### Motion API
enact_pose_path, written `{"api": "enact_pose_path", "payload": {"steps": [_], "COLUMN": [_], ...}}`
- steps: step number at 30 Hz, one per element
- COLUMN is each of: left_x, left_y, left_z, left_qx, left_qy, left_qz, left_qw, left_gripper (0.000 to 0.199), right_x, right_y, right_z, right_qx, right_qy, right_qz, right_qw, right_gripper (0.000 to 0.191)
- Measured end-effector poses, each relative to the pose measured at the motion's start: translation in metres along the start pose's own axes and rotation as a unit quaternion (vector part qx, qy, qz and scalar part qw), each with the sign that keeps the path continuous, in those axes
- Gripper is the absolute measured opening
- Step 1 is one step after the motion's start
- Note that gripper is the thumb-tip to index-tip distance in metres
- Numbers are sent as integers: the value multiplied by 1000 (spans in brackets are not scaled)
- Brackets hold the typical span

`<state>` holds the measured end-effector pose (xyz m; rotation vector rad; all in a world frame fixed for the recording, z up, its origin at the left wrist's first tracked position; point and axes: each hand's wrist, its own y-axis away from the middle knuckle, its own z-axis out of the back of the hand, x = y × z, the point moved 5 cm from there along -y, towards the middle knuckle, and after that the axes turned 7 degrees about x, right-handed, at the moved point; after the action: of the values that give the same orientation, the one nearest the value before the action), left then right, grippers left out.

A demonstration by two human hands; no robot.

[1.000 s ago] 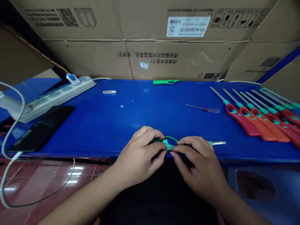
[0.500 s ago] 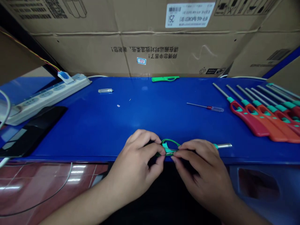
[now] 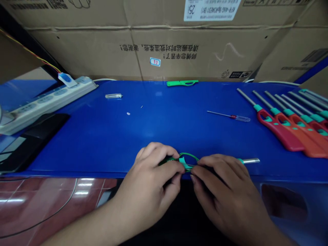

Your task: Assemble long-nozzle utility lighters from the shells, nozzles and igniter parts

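Observation:
At the table's front edge, my left hand (image 3: 153,174) and my right hand (image 3: 228,181) pinch a green lighter body (image 3: 189,154) from both sides. A teal trigger piece (image 3: 183,163) shows between my fingertips, beside the green loop of the handle. The lighter's metal tube (image 3: 251,160) sticks out past my right hand, pointing right. My fingers cover much of the body and its inner parts.
A green shell half (image 3: 182,83) lies at the back, a screwdriver (image 3: 242,118) to the right, and several red and orange lighters (image 3: 280,133) farther right. A clear tube (image 3: 113,96), power strip (image 3: 48,100) and black object (image 3: 33,140) are left.
The view has shifted slightly. My left fingers have moved a little over the teal piece, while both hands still hold the lighter body.

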<state>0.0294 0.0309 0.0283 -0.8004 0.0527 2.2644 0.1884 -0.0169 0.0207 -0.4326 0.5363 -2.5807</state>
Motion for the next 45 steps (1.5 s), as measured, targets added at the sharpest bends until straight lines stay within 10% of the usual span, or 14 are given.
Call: {"api": "enact_pose_path", "payload": {"steps": [45], "left_x": [4], "left_y": [9], "left_z": [2], "left_qx": [-11], "left_qy": [27], "left_qz": [-7], "left_qw": [1000], "left_gripper": [16], "right_x": [-1], "right_y": [1], "right_z": [-1], "right_qx": [-60], "right_qy": [-37], "right_qz": [-29], "right_qw": [997], "right_gripper": [9]}}
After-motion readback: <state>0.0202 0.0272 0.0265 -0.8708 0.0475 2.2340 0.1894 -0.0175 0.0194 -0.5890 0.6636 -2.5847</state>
